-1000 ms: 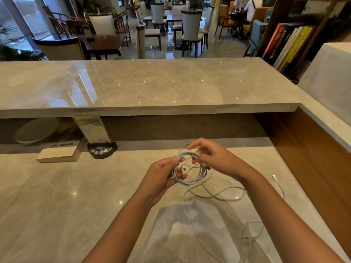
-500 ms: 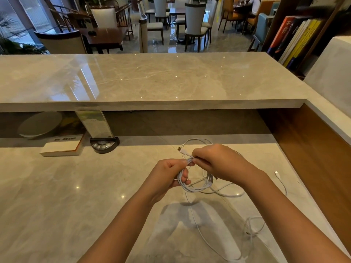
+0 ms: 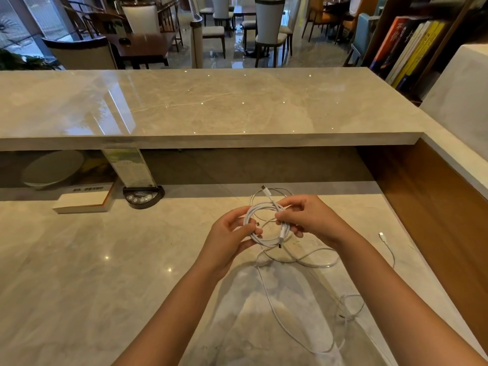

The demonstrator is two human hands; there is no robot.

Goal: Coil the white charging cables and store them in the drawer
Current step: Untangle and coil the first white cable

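1. The pale polished marble worktop (image 3: 111,273) lay beneath both hands.
2. The loose run of thin white charging cable (image 3: 298,336) trailed toward the person, nearer the right arm.
3. The left hand (image 3: 229,237) gripped the left side of the white cable coil (image 3: 257,220); the right hand (image 3: 307,220) pinched its right side.
4. One plug (image 3: 263,187) stuck out beyond the hands, so tucking it in looked like the right hand's job.

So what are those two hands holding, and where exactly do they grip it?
Both hold one coiled white charging cable. The left hand grips the coil's left side; the right hand pinches its right side, where a loose end crosses the loops.
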